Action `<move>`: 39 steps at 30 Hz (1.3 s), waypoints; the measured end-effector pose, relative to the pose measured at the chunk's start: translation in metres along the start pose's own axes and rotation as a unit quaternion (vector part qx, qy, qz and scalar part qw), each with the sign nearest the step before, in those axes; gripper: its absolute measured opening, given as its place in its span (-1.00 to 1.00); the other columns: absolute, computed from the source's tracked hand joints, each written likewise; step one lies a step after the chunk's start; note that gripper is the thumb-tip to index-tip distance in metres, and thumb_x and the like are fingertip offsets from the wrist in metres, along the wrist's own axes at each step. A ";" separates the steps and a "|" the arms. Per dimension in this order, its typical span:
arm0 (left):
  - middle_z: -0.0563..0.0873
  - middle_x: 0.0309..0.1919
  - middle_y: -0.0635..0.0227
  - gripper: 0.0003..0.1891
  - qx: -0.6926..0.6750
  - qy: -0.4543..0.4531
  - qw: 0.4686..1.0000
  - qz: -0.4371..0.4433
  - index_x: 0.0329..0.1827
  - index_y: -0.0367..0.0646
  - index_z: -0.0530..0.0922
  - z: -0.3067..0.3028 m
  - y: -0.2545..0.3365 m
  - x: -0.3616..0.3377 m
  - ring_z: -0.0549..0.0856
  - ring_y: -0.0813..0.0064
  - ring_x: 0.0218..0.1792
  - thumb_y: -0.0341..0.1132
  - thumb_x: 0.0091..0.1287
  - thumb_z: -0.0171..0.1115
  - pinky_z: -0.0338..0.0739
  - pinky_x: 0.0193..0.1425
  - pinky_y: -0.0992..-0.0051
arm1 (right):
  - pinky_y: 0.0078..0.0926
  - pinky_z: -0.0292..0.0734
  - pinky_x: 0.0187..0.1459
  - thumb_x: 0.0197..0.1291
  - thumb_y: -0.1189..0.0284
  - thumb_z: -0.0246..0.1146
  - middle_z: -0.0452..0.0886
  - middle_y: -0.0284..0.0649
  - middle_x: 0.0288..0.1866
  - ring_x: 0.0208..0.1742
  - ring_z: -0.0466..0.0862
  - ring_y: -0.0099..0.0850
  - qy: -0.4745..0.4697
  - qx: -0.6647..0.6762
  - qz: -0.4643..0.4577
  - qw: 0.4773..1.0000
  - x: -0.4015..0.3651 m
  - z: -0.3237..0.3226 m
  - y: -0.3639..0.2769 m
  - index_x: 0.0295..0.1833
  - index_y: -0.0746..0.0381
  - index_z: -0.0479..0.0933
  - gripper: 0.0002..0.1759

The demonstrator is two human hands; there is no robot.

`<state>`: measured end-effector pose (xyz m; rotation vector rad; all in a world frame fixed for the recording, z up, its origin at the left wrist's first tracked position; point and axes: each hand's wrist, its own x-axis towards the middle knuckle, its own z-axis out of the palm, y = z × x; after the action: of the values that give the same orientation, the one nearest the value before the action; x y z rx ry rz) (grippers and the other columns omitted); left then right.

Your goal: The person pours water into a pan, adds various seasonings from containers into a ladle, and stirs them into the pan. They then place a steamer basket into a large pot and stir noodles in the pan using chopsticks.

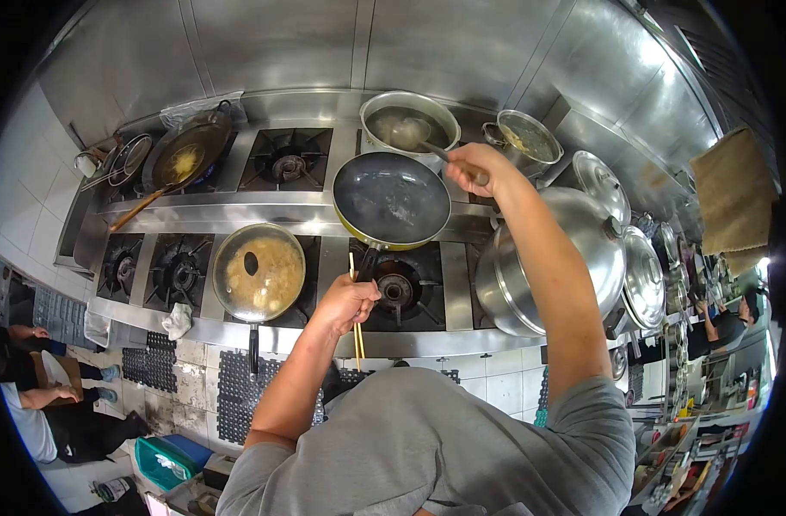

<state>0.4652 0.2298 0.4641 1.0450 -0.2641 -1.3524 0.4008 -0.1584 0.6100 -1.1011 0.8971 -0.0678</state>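
Observation:
My left hand point(348, 304) is closed around the handle of a dark frying pan point(393, 198), raised above the front burners and tilted a little. A pair of wooden chopsticks point(358, 341) is held along with that handle. Steam or a wet sheen shows on the pan's bare inner surface. My right hand point(486, 168) grips the wooden handle of a ladle point(472, 173), whose head reaches into a large pot point(368, 114) of cloudy liquid behind the pan. The ladle's bowl is blurred in the liquid.
A lidded pan point(261, 230) of yellowish food sits front left. Back left is a wok point(160, 163) with oil and something frying, beside strainers point(133, 159). A smaller pot point(554, 153) and a big domed steamer point(573, 258) stand right. Other people point(44, 404) sit at lower left.

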 end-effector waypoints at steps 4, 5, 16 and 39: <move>0.48 -0.66 0.46 -0.92 0.016 -0.002 1.000 0.006 -0.26 -0.20 0.61 -0.002 0.003 -0.002 0.37 0.64 -0.72 -0.53 0.38 0.36 0.18 -0.65 0.55 | -0.59 0.66 -0.53 0.69 0.42 0.14 0.55 -0.22 -0.36 -0.52 0.63 -0.50 -0.095 0.254 0.056 0.961 -0.020 -0.011 0.003 0.31 0.68 0.33 -0.55; 0.48 -0.66 0.46 -0.92 0.013 -0.002 1.000 0.004 -0.26 -0.20 0.61 -0.002 0.004 -0.003 0.37 0.64 -0.72 -0.53 0.38 0.36 0.18 -0.65 0.55 | -0.61 0.64 -0.51 0.70 0.42 0.14 0.55 -0.25 -0.32 -0.48 0.63 -0.53 -0.130 0.264 0.060 0.954 -0.022 -0.017 0.006 0.38 0.64 0.28 -0.53; 0.50 -0.63 0.46 -0.93 0.035 -0.003 0.999 -0.010 -0.25 -0.20 0.60 -0.006 0.010 -0.005 0.37 0.65 -0.70 -0.54 0.36 0.34 0.14 -0.64 0.54 | -0.61 0.57 -0.58 0.72 0.37 0.12 0.62 -0.24 -0.30 -0.51 0.60 -0.57 -0.143 0.236 0.027 0.961 -0.129 -0.008 0.024 0.31 0.55 0.41 -0.60; 0.50 -0.65 0.45 -0.95 0.033 -0.005 0.999 0.010 -0.23 -0.26 0.62 -0.009 0.005 -0.006 0.39 0.64 -0.70 -0.53 0.35 0.34 0.19 -0.63 0.54 | -0.49 0.47 -0.51 0.57 0.36 0.27 0.62 -0.32 -0.37 -0.59 0.58 -0.55 0.067 -0.494 -0.114 0.860 -0.283 0.028 0.068 0.43 0.42 0.55 -0.53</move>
<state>0.4734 0.2390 0.4656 1.0885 -0.3270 -1.3385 0.2075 0.0272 0.7281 -2.1882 0.9297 0.1455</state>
